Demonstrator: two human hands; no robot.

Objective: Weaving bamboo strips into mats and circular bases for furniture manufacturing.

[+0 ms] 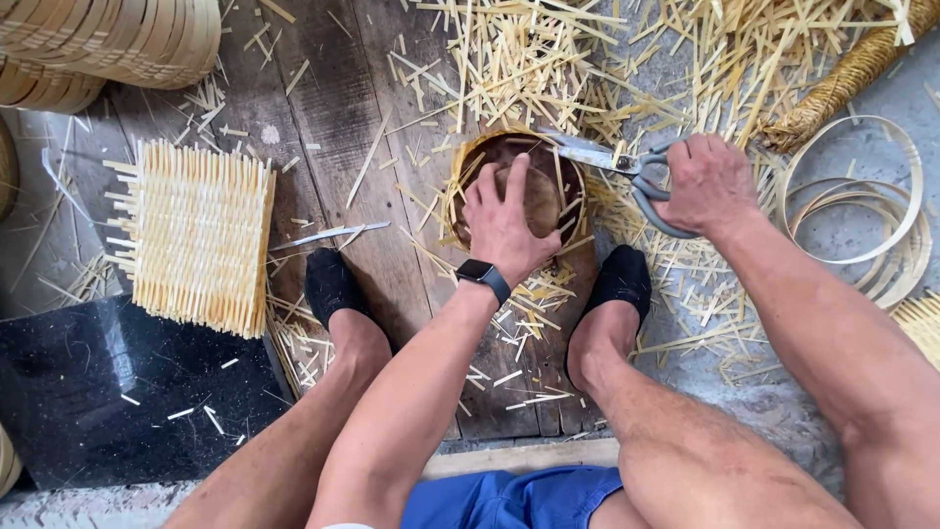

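Between the feet on the plank floor, the left hand point(504, 220) presses flat, fingers spread, on the light, stiff round bamboo tray point(460, 171), probably brittle-rimmed, while the right hand point(707, 181), grip closed around scissors point(627, 167), trims its edge.

Small dark square smartwatch screen point(477, 270) on the left wrist (blank, unlit).

Pale, matt split-bamboo strips in the round basket rim point(460, 157) and woven mat point(201, 235) at left; bright metal blades with smooth grey handles on the scissors point(627, 167); rough, weathered wood planks point(333, 108); glossy black stone slab point(108, 392) near left
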